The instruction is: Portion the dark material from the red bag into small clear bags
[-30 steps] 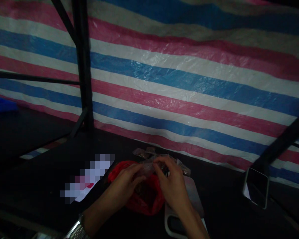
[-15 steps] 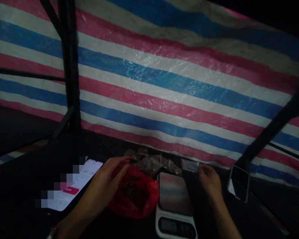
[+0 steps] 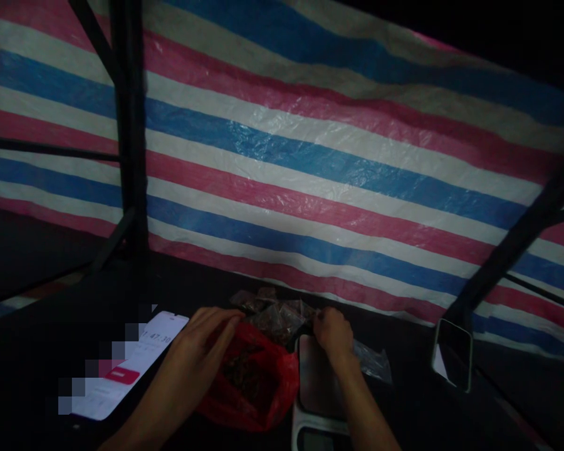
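My left hand point(image 3: 202, 344) lies at the left rim of a red plastic bag point(image 3: 286, 382), its fingers stretched out and apart. Dark, small pieces point(image 3: 244, 376) fill the bottom of this bag; what they are is too dim to tell. My right hand point(image 3: 333, 335) reaches across a kitchen scale point(image 3: 313, 382), fingers closed beside a pile of small clear bags point(image 3: 277, 319) with brownish contents. Whatever those fingers may hold is hidden. Flat clear plastic bags point(image 3: 373, 362) lie to the right of my right wrist. My forearm covers part of the scale.
A lit phone point(image 3: 155, 344) showing a timer lies on the dark table at the left. Another phone-like device point(image 3: 452, 354) leans by the right-hand post. Striped plastic sheeting point(image 3: 310, 169) hangs behind the table, between dark metal posts point(image 3: 131, 125).
My right hand has moved left, from a clear bag right of the scale to the pile of small filled bags. My left hand stays by the red bag. The view has tilted slightly upward.
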{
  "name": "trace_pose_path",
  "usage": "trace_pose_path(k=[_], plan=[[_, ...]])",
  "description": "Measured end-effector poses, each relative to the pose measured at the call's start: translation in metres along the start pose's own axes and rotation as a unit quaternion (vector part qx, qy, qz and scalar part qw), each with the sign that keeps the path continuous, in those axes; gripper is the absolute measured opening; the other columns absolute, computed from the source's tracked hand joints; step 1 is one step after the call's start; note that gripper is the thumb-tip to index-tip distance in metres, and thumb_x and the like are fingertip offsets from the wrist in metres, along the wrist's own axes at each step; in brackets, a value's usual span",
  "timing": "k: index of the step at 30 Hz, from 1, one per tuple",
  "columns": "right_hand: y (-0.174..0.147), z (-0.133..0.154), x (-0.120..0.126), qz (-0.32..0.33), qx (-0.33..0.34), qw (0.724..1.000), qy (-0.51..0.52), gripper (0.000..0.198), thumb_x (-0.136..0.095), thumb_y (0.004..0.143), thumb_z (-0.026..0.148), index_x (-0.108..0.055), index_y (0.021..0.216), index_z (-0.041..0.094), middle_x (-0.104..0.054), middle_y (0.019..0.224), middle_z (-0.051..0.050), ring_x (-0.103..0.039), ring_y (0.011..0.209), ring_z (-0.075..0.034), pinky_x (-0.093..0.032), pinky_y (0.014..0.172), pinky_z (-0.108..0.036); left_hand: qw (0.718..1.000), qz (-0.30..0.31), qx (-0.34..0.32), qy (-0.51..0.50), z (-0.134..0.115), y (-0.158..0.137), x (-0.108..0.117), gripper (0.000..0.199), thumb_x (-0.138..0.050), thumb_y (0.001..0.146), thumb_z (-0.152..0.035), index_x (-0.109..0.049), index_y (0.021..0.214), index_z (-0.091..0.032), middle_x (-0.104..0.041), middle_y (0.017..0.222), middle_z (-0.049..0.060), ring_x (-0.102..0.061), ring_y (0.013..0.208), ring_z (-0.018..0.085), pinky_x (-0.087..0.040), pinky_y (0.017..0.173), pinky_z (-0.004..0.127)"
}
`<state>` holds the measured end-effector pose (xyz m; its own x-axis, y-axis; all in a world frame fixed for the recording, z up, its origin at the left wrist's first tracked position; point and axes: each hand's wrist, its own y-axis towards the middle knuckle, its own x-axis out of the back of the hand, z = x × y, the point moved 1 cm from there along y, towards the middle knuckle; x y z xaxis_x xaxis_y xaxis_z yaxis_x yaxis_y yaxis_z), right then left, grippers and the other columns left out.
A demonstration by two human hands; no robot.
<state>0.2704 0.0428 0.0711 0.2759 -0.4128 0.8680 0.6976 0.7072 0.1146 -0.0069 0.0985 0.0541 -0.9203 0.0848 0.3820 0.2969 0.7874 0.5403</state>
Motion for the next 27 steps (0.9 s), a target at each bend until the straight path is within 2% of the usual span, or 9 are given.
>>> trace_pose_path(k=[2, 4, 6, 8, 10, 12, 15, 18, 27], plan=[[0.003, -0.004, 0.003, 0.005, -0.015, 0.999, 0.038, 0.028, -0.071, 0.101, 0.037, -0.070, 0.123, 0.018, -0.072, 0.126, -0.009, -0.071, 0.110, -0.024, -0.060, 0.096, -0.046, 1.000, -0.004, 0.003, -0.004, -0.001, 0.000, 0.001, 0.032, -0.058, 0.096, -0.051, -0.079, 0.103, -0.028, -0.078, 0.100, 0.003, -0.072, 0.099, 0.023, -0.054, 0.094, 0.034], [0.003, -0.006, 0.014, -0.006, -0.013, 0.995, 0.094, 0.018, -0.068, 0.101, 0.031, -0.076, 0.109, 0.017, -0.077, 0.114, -0.010, -0.074, 0.106, -0.026, -0.059, 0.094, -0.041, 0.999, -0.001, 0.025, -0.031, -0.005, -0.001, -0.001, 0.032, -0.059, 0.095, -0.053, -0.079, 0.100, -0.028, -0.078, 0.099, 0.002, -0.073, 0.097, 0.023, -0.055, 0.091, 0.033], [-0.006, 0.001, 0.025, -0.019, 0.011, 0.986, 0.163, 0.021, -0.062, 0.100, 0.029, -0.079, 0.097, 0.016, -0.081, 0.102, -0.011, -0.077, 0.102, -0.027, -0.057, 0.090, -0.036, 0.993, 0.029, 0.071, -0.086, -0.014, -0.002, -0.008, 0.034, -0.060, 0.094, -0.055, -0.078, 0.098, -0.027, -0.079, 0.096, 0.002, -0.075, 0.092, 0.022, -0.056, 0.084, 0.031], [-0.025, 0.015, 0.030, -0.015, 0.054, 0.971, 0.233, 0.025, -0.060, 0.098, 0.033, -0.079, 0.099, 0.017, -0.083, 0.100, -0.008, -0.078, 0.097, -0.025, -0.057, 0.084, -0.031, 0.978, 0.077, 0.119, -0.151, -0.025, -0.005, -0.018, 0.035, -0.062, 0.092, -0.056, -0.078, 0.099, -0.026, -0.080, 0.095, 0.003, -0.076, 0.089, 0.022, -0.058, 0.080, 0.030], [-0.050, 0.035, 0.025, 0.012, 0.102, 0.952, 0.290, 0.026, -0.063, 0.094, 0.039, -0.079, 0.096, 0.018, -0.083, 0.095, -0.006, -0.077, 0.090, -0.022, -0.057, 0.078, -0.028, 0.961, 0.099, 0.144, -0.215, -0.036, -0.007, -0.029, 0.034, -0.066, 0.089, -0.055, -0.077, 0.101, -0.025, -0.081, 0.097, 0.003, -0.077, 0.091, 0.022, -0.059, 0.081, 0.029], [-0.076, 0.053, 0.014, 0.049, 0.146, 0.931, 0.330, 0.021, -0.068, 0.087, 0.037, -0.078, 0.086, 0.019, -0.080, 0.083, -0.003, -0.074, 0.078, -0.020, -0.055, 0.070, -0.026, 0.945, 0.079, 0.158, -0.275, -0.043, -0.007, -0.035, 0.035, -0.071, 0.084, -0.055, -0.074, 0.099, -0.024, -0.080, 0.093, 0.003, -0.076, 0.089, 0.021, -0.059, 0.080, 0.029], [-0.102, 0.068, -0.004, 0.089, 0.186, 0.886, 0.415, 0.015, -0.067, 0.084, 0.032, -0.077, 0.083, 0.020, -0.077, 0.079, -0.001, -0.070, 0.073, -0.018, -0.052, 0.066, -0.026, 0.931, 0.033, 0.182, -0.316, -0.042, -0.004, -0.038, 0.041, -0.076, 0.079, -0.062, -0.069, 0.089, -0.023, -0.075, 0.077, 0.000, -0.072, 0.073, 0.019, -0.057, 0.067, 0.028], [-0.108, 0.071, -0.012, 0.077, 0.192, 0.873, 0.442, 0.012, -0.068, 0.084, 0.030, -0.076, 0.083, 0.021, -0.076, 0.080, -0.001, -0.069, 0.076, -0.018, -0.052, 0.070, -0.027, 0.929, 0.023, 0.191, -0.317, -0.036, 0.000, -0.034, 0.048, -0.077, 0.075, -0.069, -0.067, 0.085, -0.023, -0.070, 0.069, -0.002, -0.068, 0.066, 0.018, -0.053, 0.061, 0.027], [-0.108, 0.071, -0.007, 0.075, 0.251, 0.873, 0.412, 0.009, -0.064, 0.090, 0.022, -0.073, 0.087, 0.023, -0.074, 0.087, 0.001, -0.069, 0.082, -0.018, -0.052, 0.078, -0.028, 0.928, 0.068, 0.169, -0.324, -0.032, 0.000, -0.026, 0.037, -0.077, 0.081, -0.058, -0.068, 0.086, -0.022, -0.072, 0.078, -0.001, -0.069, 0.074, 0.018, -0.056, 0.075, 0.030]])
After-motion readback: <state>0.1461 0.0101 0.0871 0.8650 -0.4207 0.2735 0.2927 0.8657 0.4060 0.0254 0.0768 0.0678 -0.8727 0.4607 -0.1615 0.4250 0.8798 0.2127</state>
